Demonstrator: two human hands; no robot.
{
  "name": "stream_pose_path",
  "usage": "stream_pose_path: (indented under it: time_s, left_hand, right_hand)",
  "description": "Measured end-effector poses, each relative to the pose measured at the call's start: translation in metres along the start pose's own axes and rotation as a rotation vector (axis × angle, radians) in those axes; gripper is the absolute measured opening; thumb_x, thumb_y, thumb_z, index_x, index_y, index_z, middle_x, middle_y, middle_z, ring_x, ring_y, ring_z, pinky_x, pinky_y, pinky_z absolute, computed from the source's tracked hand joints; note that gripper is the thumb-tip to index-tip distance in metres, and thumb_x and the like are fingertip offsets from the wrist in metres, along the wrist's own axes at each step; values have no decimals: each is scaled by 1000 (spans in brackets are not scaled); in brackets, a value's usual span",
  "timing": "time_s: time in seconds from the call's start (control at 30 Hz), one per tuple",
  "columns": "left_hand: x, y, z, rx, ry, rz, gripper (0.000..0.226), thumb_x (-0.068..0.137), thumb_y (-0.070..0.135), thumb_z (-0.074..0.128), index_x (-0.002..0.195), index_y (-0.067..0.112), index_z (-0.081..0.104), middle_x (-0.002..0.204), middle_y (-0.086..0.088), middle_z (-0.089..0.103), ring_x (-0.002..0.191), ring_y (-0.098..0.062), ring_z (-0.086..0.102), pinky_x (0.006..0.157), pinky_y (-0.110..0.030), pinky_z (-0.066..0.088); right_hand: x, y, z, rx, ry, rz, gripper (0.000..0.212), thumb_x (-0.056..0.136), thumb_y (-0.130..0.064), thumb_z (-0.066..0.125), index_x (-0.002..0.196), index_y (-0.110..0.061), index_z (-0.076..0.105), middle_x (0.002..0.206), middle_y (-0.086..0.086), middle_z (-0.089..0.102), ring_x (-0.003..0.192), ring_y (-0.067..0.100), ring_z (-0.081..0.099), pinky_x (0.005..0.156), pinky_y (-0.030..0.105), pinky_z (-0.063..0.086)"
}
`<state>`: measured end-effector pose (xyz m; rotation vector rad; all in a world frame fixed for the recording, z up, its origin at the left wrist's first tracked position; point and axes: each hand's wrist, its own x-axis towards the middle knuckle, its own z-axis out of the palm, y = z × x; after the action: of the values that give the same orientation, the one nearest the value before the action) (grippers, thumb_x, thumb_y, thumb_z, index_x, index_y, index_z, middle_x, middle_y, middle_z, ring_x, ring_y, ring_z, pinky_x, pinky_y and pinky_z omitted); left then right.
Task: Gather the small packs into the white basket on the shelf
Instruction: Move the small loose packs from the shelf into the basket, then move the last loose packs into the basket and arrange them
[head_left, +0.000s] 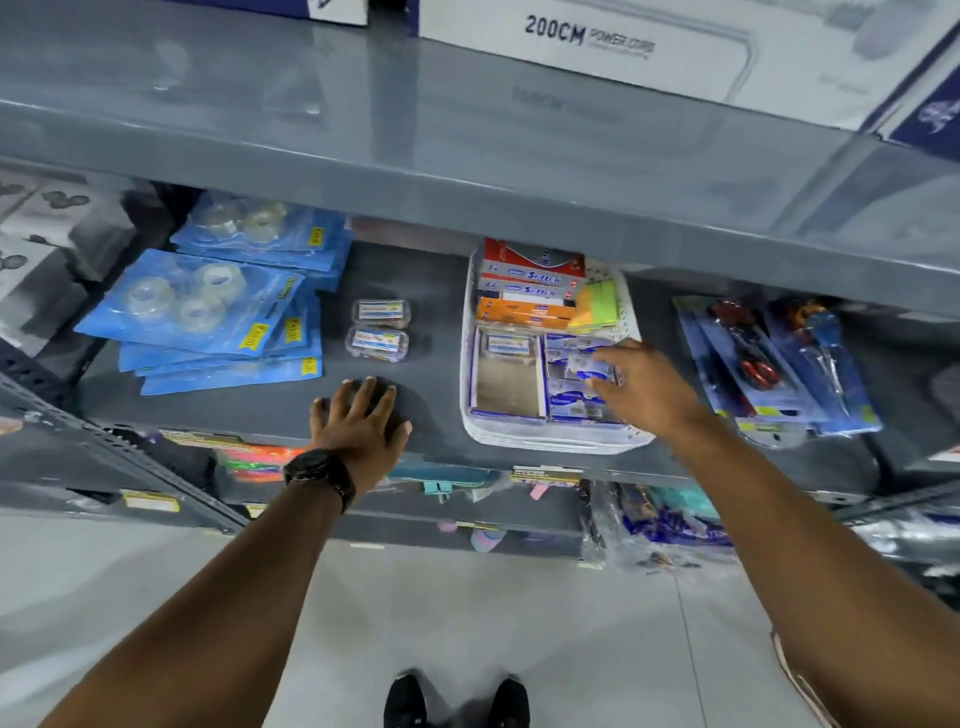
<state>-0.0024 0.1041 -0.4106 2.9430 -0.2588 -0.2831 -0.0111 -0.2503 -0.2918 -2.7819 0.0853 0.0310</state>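
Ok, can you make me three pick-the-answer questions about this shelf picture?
1. Where are the two clear packs?
A. in the basket
B. on the shelf, left of the basket
C. on the floor

2. What colour is the basket?
A. white
B. red
C. black

3. What is the left hand doing?
A. gripping a pack
B. lying flat on the shelf
C. pointing up

Answers: 1 B, they sit on bare shelf beside the basket; 2 A, its rim is white; 3 B, its fingers are spread, holding nothing.
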Motion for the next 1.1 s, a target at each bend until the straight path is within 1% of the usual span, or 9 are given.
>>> stream_pose_path:
  time_s: [0.17, 0.3, 0.4, 0.53, 0.7, 0.8, 0.9, 1.0, 1.1]
  left_hand:
    - [23, 27, 4, 19, -28, 106, 62, 99, 49, 24, 154, 22, 15, 164, -1, 8, 148, -28, 3, 119, -51, 5]
    - [28, 32, 16, 48, 10, 102, 62, 99, 47, 22, 154, 20, 13, 163, -1, 9, 148, -27, 4, 118, -52, 4]
    - [29, 29, 19, 79, 6, 103, 62, 99, 48, 19, 154, 21, 12, 164, 0, 7, 148, -27, 4, 118, -54, 4]
    - [32, 30, 18, 86, -18, 83, 63, 98, 50, 17, 155, 24, 7, 164, 2, 3, 149, -25, 0, 118, -53, 1]
    - [31, 32, 17, 85, -19, 72, 63, 98, 51, 17, 154, 25, 9, 164, 3, 6, 149, -25, 2, 118, -52, 3]
    - [31, 25, 14, 49, 0, 93, 63, 97, 54, 20, 154, 27, 12, 163, 5, 8, 148, -23, 5, 119, -49, 7]
    - [31, 11, 9, 27, 24, 157, 63, 96, 59, 22, 153, 30, 20, 162, 7, 14, 148, -21, 12, 117, -46, 15]
    - [29, -5, 5, 28, 89, 185, 66, 93, 60, 22, 148, 28, 35, 157, 4, 30, 142, -24, 28, 112, -46, 26]
    - [22, -18, 8, 26, 136, 170, 61, 95, 57, 25, 147, 26, 38, 156, 2, 35, 141, -26, 30, 112, -47, 26]
  right_hand:
    - [-9, 26, -1, -338, -165, 4, 38, 84, -30, 66, 120, -22, 66, 122, 7, 66, 113, 32, 57, 95, 36, 47]
    - [-6, 30, 2, -555, -211, -35, 33, 84, -24, 63, 117, -22, 65, 119, 3, 66, 116, 29, 52, 93, 34, 43]
    - [-2, 33, 9, -579, -240, -35, 32, 84, -25, 64, 117, -25, 66, 120, 0, 66, 118, 27, 50, 95, 37, 40]
    - [2, 34, 19, -568, -285, -26, 31, 84, -37, 66, 113, -27, 68, 121, -3, 66, 118, 26, 47, 97, 40, 34]
    - [7, 32, 17, -435, -257, -32, 49, 80, -42, 71, 127, -35, 60, 132, -4, 61, 120, 26, 48, 97, 39, 34]
    - [11, 18, 18, -288, -162, -76, 44, 82, -40, 70, 124, -33, 62, 129, -1, 63, 116, 28, 52, 96, 40, 38]
    - [19, -8, 27, -108, -54, -133, 34, 83, -38, 70, 115, -25, 69, 118, 0, 69, 111, 27, 58, 95, 38, 44]
    - [30, -44, 40, 89, -10, -188, 30, 82, -34, 71, 110, -22, 71, 110, 0, 72, 103, 22, 63, 92, 35, 50]
    - [43, -82, 55, 147, 0, -269, 29, 82, -32, 69, 109, -20, 71, 112, -1, 72, 102, 20, 65, 92, 36, 51]
